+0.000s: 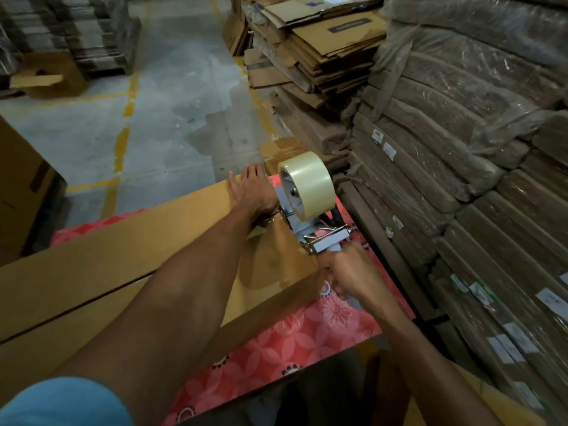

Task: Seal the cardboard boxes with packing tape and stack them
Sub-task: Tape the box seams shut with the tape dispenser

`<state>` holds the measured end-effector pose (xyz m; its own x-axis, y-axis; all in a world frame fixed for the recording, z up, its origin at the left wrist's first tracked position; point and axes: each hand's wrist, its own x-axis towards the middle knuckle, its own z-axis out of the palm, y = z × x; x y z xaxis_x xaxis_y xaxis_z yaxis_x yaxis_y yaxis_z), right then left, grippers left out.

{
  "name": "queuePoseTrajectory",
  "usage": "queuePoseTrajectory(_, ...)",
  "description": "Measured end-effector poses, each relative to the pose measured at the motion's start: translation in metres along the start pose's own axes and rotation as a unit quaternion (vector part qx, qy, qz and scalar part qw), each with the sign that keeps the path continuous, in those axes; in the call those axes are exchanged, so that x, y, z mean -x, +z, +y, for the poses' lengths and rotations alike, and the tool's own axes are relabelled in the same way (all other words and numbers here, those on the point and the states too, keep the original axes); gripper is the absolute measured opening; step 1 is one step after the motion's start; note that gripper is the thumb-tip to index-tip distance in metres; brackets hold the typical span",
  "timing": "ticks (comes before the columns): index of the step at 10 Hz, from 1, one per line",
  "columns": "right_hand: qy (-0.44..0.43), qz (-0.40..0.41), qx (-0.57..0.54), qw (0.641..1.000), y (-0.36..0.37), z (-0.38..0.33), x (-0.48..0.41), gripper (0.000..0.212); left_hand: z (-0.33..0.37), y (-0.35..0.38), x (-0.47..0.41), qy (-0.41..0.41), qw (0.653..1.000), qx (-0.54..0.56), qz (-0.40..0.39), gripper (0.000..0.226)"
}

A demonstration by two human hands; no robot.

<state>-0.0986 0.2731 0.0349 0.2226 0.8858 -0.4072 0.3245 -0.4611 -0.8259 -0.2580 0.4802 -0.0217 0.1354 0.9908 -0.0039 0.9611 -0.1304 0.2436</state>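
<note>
A long flat cardboard box (129, 259) lies on a red flowered cloth (307, 333), its two top flaps meeting along a dark seam. My left hand (250, 189) lies flat with straight fingers on the box's far right end. My right hand (345, 273) grips the handle of a grey tape dispenser (310, 229) at the box's right edge. The dispenser carries a roll of clear packing tape (307, 182). A shiny strip of tape covers the box's right end under the dispenser.
Plastic-wrapped bundles of flat cardboard (476, 167) are stacked close on the right. Loose flattened cartons (319, 47) pile up behind them. A standing carton (21, 186) is at the left. An open box (52, 75) sits on the concrete floor with yellow lines (121, 149).
</note>
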Motion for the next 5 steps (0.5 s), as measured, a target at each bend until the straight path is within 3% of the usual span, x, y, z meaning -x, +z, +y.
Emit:
queuePoseTrajectory(1,-0.024,-0.026,0.048,0.998,-0.009,0.009,0.013,0.027,0.006,-0.003,0.006,0.006,1.0,0.002,0.015,0.072)
queuePoseTrajectory(2,-0.004,-0.044,0.049,0.998,-0.018,0.02,0.027,0.027,0.007,-0.003,0.009,-0.005,1.0,0.017,0.01,0.102)
queuePoseTrajectory(3,0.053,-0.009,0.016,0.998,-0.021,0.036,0.057,0.031,0.004,-0.003,0.004,-0.002,1.0,0.015,-0.016,0.097)
queuePoseTrajectory(4,0.057,0.031,-0.053,0.996,-0.022,0.05,0.066,0.032,0.016,-0.009,0.014,-0.002,0.999,0.003,-0.043,0.092)
queuePoseTrajectory(5,0.054,0.02,-0.078,0.995,-0.019,0.046,0.072,0.019,0.039,0.003,0.05,0.082,0.993,0.083,0.015,0.065)
